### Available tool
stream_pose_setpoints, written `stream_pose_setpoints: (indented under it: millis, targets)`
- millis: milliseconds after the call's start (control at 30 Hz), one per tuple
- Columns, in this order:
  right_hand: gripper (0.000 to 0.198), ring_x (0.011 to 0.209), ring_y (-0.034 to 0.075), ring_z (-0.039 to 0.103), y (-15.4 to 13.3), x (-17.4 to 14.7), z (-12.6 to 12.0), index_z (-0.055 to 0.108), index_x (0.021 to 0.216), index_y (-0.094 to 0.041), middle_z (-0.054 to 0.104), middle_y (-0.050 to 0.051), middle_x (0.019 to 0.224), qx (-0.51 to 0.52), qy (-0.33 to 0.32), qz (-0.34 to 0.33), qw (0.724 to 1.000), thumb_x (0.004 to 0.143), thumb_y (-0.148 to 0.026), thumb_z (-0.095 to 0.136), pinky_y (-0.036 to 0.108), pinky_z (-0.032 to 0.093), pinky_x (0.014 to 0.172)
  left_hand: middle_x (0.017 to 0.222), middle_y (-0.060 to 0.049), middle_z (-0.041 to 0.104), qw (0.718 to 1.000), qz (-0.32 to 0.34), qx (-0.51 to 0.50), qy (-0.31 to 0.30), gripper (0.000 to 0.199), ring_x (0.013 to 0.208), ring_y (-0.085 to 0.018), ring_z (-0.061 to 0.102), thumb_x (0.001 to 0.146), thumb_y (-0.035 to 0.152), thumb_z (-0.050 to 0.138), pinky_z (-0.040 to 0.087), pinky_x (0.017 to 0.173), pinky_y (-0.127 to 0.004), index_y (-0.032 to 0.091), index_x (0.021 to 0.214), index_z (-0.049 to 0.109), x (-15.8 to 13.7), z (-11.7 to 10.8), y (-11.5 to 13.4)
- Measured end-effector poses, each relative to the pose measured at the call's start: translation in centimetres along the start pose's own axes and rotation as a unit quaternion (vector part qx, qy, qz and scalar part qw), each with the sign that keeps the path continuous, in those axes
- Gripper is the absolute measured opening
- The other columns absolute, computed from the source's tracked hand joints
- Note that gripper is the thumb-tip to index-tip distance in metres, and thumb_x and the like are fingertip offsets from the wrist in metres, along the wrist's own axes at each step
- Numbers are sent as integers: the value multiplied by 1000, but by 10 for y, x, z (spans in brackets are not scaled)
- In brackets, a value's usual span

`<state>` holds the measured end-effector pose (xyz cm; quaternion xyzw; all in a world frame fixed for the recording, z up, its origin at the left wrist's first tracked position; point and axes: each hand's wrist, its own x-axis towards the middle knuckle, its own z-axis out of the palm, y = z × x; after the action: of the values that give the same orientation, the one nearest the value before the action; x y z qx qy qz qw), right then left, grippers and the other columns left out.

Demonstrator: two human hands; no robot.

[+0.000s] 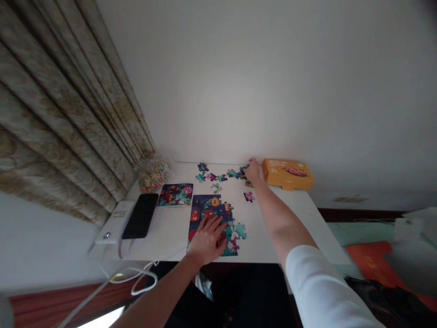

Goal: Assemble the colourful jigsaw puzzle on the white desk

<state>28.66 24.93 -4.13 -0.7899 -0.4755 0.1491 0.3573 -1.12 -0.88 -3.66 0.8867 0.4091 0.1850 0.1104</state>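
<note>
The left hand lies flat, fingers spread, on the half-built puzzle and grips nothing. The right hand reaches the loose pieces — about eight — beside one orange box; whether it holds one, I cannot tell.

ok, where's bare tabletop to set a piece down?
Bare white tabletop lies right of the half-built puzzle, under the right forearm, and between the black phone and that puzzle. Crowded: loose pieces along the wall, by the right hand and orange box.
</note>
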Motion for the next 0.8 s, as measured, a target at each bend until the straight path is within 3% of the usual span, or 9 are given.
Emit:
stream_pose_setpoints:
  millis: [100, 200, 300, 400, 500, 600, 800]
  targets:
    - [56, 105, 23, 61, 3, -16, -12, 53, 123, -22, 61, 10, 118, 69, 38, -66, 995, 69, -15, 68, 37, 51, 91, 147, -10, 61, 1000, 2, 3, 0, 47, 140, -30, 53, 90, 33, 64, 32, 124, -57, 21, 136, 66, 0, 0, 0]
    - [61, 99, 21, 62, 10, -45, -27, 52, 122, -23, 62, 6, 109, 186, 84, -60, 977, 66, -25, 76, 32, 53, 82, 147, -11, 61, 1000, 6, 12, -1, 46, 139, -29, 53, 91, 32, 63, 32, 124, -57, 20, 135, 66, 0, -1, 1]
    - [67, 80, 19, 65, 24, -92, -45, 53, 117, -23, 64, 3, 98, 307, 42, 4, 951, 61, -42, 83, 27, 50, 63, 146, -11, 62, 1000, 8, 23, -1, 45, 138, -30, 54, 91, 30, 64, 33, 123, -57, 20, 135, 67, 1, 0, 1]
    - [71, 67, 18, 64, 46, -153, -64, 57, 115, -21, 67, 1, 84, 372, -31, 27, 927, 58, -52, 87, 25, 44, 54, 145, -11, 62, 999, 9, 33, 1, 44, 138, -30, 54, 91, 30, 64, 35, 123, -57, 20, 134, 67, 2, 1, 1]
    - [65, 62, 16, 59, 68, -210, -81, 63, 116, -20, 64, -3, 70, 375, -75, 2, 924, 65, -54, 85, 26, 43, 55, 146, -11, 62, 999, 14, 42, 3, 43, 138, -30, 54, 92, 30, 63, 36, 122, -56, 21, 134, 67, 3, 3, 1]
    - [54, 65, 16, 57, 84, -244, -91, 70, 116, -20, 64, -2, 70, 342, -114, -41, 932, 72, -51, 79, 28, 46, 62, 145, -11, 62, 999, 19, 51, 3, 42, 139, -30, 54, 93, 31, 62, 36, 122, -55, 21, 134, 67, 3, 6, 0]
    - [46, 72, 19, 60, 88, -255, -93, 75, 118, -19, 69, 2, 81, 258, -168, -104, 946, 79, -44, 69, 32, 49, 73, 144, -11, 64, 997, 18, 70, 3, 41, 136, -29, 56, 94, 31, 61, 37, 122, -51, 21, 133, 69, 5, 5, 1]
